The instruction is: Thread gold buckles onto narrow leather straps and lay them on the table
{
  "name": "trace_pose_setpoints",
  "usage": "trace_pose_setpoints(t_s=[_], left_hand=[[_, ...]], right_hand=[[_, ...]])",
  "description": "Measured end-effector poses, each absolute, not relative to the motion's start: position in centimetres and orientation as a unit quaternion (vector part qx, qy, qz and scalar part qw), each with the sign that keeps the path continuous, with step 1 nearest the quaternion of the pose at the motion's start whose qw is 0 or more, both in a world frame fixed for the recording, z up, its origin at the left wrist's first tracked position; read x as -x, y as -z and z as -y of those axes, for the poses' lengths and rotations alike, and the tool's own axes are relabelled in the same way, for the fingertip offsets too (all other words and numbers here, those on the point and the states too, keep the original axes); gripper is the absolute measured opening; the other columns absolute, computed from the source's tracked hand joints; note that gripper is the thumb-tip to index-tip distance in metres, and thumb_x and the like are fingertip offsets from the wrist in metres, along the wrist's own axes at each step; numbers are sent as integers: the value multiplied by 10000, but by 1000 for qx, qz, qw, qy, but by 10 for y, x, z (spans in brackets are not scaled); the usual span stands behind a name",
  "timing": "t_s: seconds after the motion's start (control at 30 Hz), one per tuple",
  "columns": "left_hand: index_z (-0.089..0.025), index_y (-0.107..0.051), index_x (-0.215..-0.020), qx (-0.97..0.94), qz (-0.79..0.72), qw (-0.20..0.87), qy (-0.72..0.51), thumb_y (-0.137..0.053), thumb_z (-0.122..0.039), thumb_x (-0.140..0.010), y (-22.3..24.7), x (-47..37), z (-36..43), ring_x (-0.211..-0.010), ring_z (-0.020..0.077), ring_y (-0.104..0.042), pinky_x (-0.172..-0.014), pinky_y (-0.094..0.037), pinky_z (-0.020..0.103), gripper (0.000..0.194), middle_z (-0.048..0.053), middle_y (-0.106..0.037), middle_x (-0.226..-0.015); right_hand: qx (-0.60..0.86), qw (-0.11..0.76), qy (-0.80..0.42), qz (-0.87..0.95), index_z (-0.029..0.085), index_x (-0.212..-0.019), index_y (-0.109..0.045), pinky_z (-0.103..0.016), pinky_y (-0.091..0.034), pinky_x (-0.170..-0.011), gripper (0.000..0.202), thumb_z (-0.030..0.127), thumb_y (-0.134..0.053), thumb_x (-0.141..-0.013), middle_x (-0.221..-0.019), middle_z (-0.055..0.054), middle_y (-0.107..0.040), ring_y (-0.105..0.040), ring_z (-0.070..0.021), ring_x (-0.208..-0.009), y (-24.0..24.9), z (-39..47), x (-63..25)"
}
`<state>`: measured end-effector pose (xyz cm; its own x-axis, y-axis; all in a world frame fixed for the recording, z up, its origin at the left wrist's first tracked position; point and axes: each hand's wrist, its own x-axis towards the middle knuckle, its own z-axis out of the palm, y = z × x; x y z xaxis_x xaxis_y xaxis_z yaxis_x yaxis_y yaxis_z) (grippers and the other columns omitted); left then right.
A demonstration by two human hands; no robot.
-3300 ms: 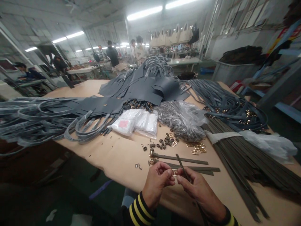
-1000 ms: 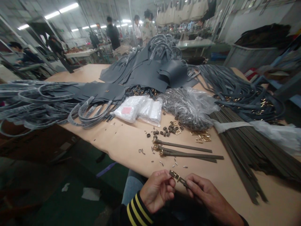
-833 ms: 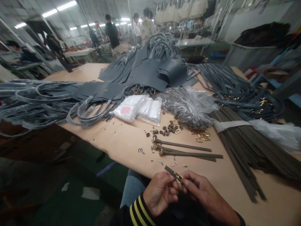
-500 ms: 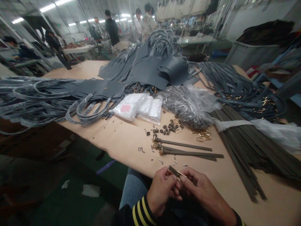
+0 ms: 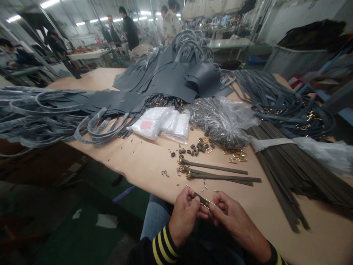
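Near the table's front edge, my left hand (image 5: pixel 186 210) pinches a dark olive strap (image 5: pixel 199 197). My right hand (image 5: pixel 226 210) grips a thin gold buckle (image 5: pixel 207 203) at the strap's end, its fingers closed. Both hands nearly meet, and how the strap passes through the buckle is too small to tell. Just beyond them lie several finished-looking straps (image 5: pixel 217 168) with gold buckles at their left ends. Small dark strap loops (image 5: pixel 194 149) and loose gold buckles (image 5: pixel 239 156) are scattered farther back.
A bundle of olive straps (image 5: pixel 278 173) lies on the right. Clear plastic bags (image 5: pixel 220 117) and white packets (image 5: pixel 150 123) sit mid-table. Grey leather panels (image 5: pixel 168 79) and wrapped handles (image 5: pixel 102 129) are piled behind and left. Other people (image 5: pixel 129 27) stand in the background.
Both hands have moved slightly up and left in view. More of the strap shows between them, and the hands are a little farther apart.
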<state>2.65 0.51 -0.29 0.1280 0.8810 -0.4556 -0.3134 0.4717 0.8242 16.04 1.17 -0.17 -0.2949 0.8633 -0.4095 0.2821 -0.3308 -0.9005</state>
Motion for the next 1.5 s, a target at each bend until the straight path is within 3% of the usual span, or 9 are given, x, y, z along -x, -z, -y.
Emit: trace_pose_setpoints(t_s=[0.2, 0.4, 0.63, 0.93, 1.2, 1.27, 1.37, 1.43, 1.5], left_hand=[[-173, -334, -725, -327, -524, 660, -428, -469, -367, -743, 0, -26, -3, -502, 97, -575, -505, -472, 223, 237, -31, -538, -575], [-174, -352, -706, -349, -525, 661, -407, -484, -254, -730, 3, -28, -5, -552, 107, -576, -541, -463, 234, 156, -24, -538, -599], [-170, -419, -661, -484, -573, 543, -378, -500, -137, -671, 1, -28, -3, -557, 92, -437, -540, -379, 216, 88, -48, -436, -586], [-172, -401, -669, -423, -547, 608, -391, -493, -169, -669, 11, -24, -7, -542, 107, -484, -518, -389, 226, 92, -43, -463, -585], [-172, -417, -654, -503, -572, 539, -359, -463, -132, -684, 5, -27, -2, -557, 99, -425, -536, -367, 218, 66, -46, -420, -574], [-165, -451, -705, -526, -566, 533, -345, -441, -139, -713, 3, -27, 1, -593, 112, -463, -565, -390, 231, 29, -25, -459, -615], [-144, -510, -937, -575, -538, 511, -345, -421, -148, -748, -2, -22, 4, -740, 144, -516, -683, -418, 272, 209, 46, -521, -819], [-148, -484, -1077, -589, -487, 547, -342, -406, -170, -774, -5, -16, 3, -742, 138, -533, -714, -425, 285, 314, 69, -520, -906], [-146, -490, -1101, -560, -419, 634, -330, -387, -237, -806, -6, -10, 0, -642, 112, -544, -675, -444, 274, 325, 56, -547, -829]], right_hand=[[550, 242, -598, 531, 193, -668, -400, -207, -353, -442, 183, 348, -474, -731, -496, 56, -509, -487, -99, -452, 3, -11, -161], [550, 250, -614, 509, 198, -648, -381, -186, -308, -382, 224, 388, -475, -721, -482, 64, -485, -423, -75, -389, 6, -11, -160], [564, 264, -584, 521, 195, -643, -396, -192, -310, -381, 234, 396, -486, -723, -479, 60, -479, -424, -79, -389, 8, -10, -155], [493, 251, -683, 478, 150, -788, -501, -238, -423, -501, 394, 531, -504, -688, -548, 21, -542, -517, -111, -506, -2, -11, -164], [514, 255, -696, 432, 152, -686, -463, -147, -281, -340, 432, 550, -601, -589, -519, 51, -508, -419, -46, -390, 12, -11, -158], [511, 261, -698, 428, 152, -668, -459, -143, -239, -330, 427, 546, -605, -593, -516, 48, -512, -386, -33, -371, 12, -11, -158], [485, 295, -721, 397, 149, -662, -455, -145, -183, -343, 414, 526, -615, -604, -518, 48, -509, -329, -16, -362, 13, -12, -161], [458, 311, -743, 375, 146, -656, -451, -149, -156, -352, 401, 507, -621, -616, -516, 49, -499, -295, -9, -364, 15, -12, -165], [435, 304, -765, 364, 146, -650, -448, -152, -130, -346, 386, 488, -625, -627, -505, 54, -482, -267, -7, -359, 17, -12, -168]])
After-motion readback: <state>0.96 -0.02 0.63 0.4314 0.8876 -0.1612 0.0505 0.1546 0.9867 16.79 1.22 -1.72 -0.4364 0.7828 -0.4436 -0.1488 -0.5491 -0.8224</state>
